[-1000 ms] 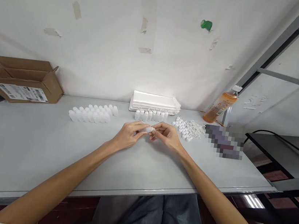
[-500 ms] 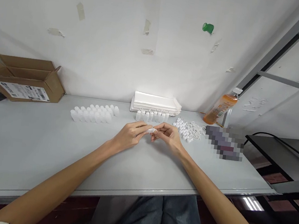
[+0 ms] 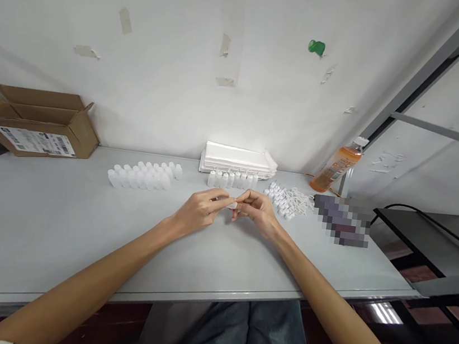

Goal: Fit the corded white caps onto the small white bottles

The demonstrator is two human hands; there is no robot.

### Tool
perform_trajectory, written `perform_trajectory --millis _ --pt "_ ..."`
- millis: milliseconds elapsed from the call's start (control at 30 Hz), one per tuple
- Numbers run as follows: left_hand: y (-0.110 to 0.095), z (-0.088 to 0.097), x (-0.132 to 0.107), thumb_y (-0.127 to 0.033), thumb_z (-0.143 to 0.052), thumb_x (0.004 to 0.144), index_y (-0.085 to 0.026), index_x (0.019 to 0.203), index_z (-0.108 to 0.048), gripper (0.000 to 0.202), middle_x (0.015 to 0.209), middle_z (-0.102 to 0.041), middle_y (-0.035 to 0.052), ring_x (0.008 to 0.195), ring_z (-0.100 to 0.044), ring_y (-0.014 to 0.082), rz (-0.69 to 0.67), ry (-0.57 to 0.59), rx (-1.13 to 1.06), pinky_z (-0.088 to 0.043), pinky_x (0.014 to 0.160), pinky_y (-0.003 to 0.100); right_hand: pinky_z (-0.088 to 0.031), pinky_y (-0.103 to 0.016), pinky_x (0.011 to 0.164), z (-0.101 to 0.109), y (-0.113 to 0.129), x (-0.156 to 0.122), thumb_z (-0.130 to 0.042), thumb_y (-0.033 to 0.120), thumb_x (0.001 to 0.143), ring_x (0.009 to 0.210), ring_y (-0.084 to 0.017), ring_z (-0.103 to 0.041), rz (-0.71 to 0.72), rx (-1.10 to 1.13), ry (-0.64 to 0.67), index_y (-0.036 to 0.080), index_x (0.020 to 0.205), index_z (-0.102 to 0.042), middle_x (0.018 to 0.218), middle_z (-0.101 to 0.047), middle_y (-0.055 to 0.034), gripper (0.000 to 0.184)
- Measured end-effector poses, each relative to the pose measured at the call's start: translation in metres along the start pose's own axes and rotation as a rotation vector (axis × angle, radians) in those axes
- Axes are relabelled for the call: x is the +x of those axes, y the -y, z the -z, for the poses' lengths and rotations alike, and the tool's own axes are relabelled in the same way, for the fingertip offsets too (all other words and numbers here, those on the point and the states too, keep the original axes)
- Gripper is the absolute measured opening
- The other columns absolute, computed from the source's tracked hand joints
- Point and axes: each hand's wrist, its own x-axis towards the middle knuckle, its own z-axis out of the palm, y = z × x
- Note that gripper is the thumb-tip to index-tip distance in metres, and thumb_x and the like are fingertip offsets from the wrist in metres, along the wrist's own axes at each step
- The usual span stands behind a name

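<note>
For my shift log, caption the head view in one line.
Left hand and right hand pinch a small white piece near rows of bottles and a heap of caps.

Here's a white plastered wall [image 3: 165, 45] dotted with beige tape strips [image 3: 125, 21] and a green blob [image 3: 316, 47], a grey metal frame [image 3: 433, 69] slanting at right, a pale grey bench [image 3: 38, 214] along it, and glossy dark red floor tiles [image 3: 429, 274] beyond the bench's front edge!

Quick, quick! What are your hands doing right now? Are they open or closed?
Left hand: closed, fingertips pinching a small white plastic piece, mostly hidden.
Right hand: closed, pinching that same piece.
</note>
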Motion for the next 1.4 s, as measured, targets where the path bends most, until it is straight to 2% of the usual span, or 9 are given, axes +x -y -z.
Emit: perform_trajectory --millis 133,367,533,700,833,1033,1167,1267,1400 --pt "0.001 -0.001 -0.001 -0.006 -0.043 0.089 -0.019 0.109 -0.065 0.033 0.098 -0.068 0.0068 0.087 -0.063 0.0142 0.029 -0.007 0.048 -0.050 0.071 0.024 -0.058 -0.037 0.060 0.000 0.000 0.001 -0.075 0.029 0.072 0.063 -0.015 -0.062 -0.001 -0.026 -0.003 0.016 0.078 -0.061 0.073 -0.065 -0.0022 0.020" --pt "-0.005 0.001 0.000 -0.026 -0.051 0.090 -0.020 0.109 -0.064 0.024 0.105 -0.068 0.0048 0.087 -0.064 0.0169 0.341 0.216 -0.007 -0.048 0.071 0.026 -0.050 -0.026 0.052 -0.003 0.000 0.002 -0.073 0.037 0.072 0.060 -0.013 -0.060 0.004 -0.294 -0.063 0.015 0.081 -0.063 0.073 -0.064 -0.0029 0.025" --pt "-0.011 0.002 0.004 -0.034 -0.046 0.092 -0.020 0.109 -0.065 0.029 0.094 -0.070 0.0046 0.078 -0.062 0.0178 0.515 0.286 -0.090 -0.045 0.068 0.027 -0.048 -0.024 0.052 -0.003 0.002 0.002 -0.064 0.041 0.080 0.060 -0.013 -0.061 0.032 -0.348 -0.042 0.015 0.088 -0.064 0.076 -0.065 -0.0038 0.026" --pt "-0.011 0.000 0.007 -0.045 -0.046 0.091 -0.017 0.096 -0.065 0.034 0.084 -0.068 0.0050 0.072 -0.062 0.0168 0.758 0.198 -0.515 -0.046 0.067 0.027 -0.047 -0.025 0.049 0.001 0.007 0.003 -0.061 0.042 0.082 0.051 -0.011 -0.057 0.044 -0.329 -0.079 0.015 0.090 -0.066 0.072 -0.064 -0.0025 0.029" --pt "-0.011 -0.001 0.009 -0.048 -0.047 0.090 -0.016 0.098 -0.063 0.036 0.082 -0.064 0.0059 0.074 -0.059 0.0167 0.840 0.109 -0.776 -0.045 0.063 0.027 -0.046 -0.025 0.048 0.002 0.005 0.002 -0.060 0.038 0.081 0.048 -0.011 -0.057 0.049 -0.362 -0.089 0.014 0.090 -0.069 0.066 -0.062 -0.0014 0.027" --pt "-0.017 -0.002 0.013 -0.045 -0.053 0.087 -0.014 0.091 -0.060 0.032 0.092 -0.059 0.0078 0.077 -0.054 0.0151 0.988 -0.010 -1.073 -0.043 0.057 0.025 -0.046 -0.023 0.049 0.000 0.006 0.001 -0.059 0.037 0.083 0.050 -0.011 -0.058 0.065 -0.447 -0.054 0.014 0.087 -0.069 0.068 -0.064 -0.0022 0.025" --pt "-0.019 -0.004 0.014 -0.042 -0.055 0.086 -0.014 0.090 -0.060 0.028 0.089 -0.056 0.0056 0.067 -0.049 0.0115 1.096 -0.097 -1.172 -0.037 0.050 0.023 -0.045 -0.023 0.051 -0.003 0.006 0.000 -0.057 0.037 0.084 0.051 -0.011 -0.058 0.072 -0.521 -0.060 0.014 0.081 -0.066 0.066 -0.064 -0.0020 0.025" --pt "-0.021 -0.003 0.016 -0.037 -0.056 0.085 -0.015 0.087 -0.059 0.023 0.095 -0.056 0.0064 0.064 -0.047 0.0098 1.134 -0.161 -1.238 -0.032 0.046 0.022 -0.045 -0.023 0.054 -0.004 0.004 0.000 -0.057 0.038 0.085 0.051 -0.011 -0.058 0.083 -0.564 -0.055 0.015 0.078 -0.065 0.065 -0.063 -0.0017 0.026" --pt "-0.023 0.000 0.020 -0.034 -0.056 0.083 -0.015 0.087 -0.056 0.020 0.097 -0.057 0.0070 0.061 -0.047 0.0090 1.157 -0.187 -1.332 -0.031 0.045 0.021 -0.044 -0.023 0.054 -0.006 -0.001 0.000 -0.053 0.039 0.088 0.049 -0.010 -0.057 0.024 -0.579 0.036 0.014 0.080 -0.066 0.064 -0.064 -0.0013 0.029"
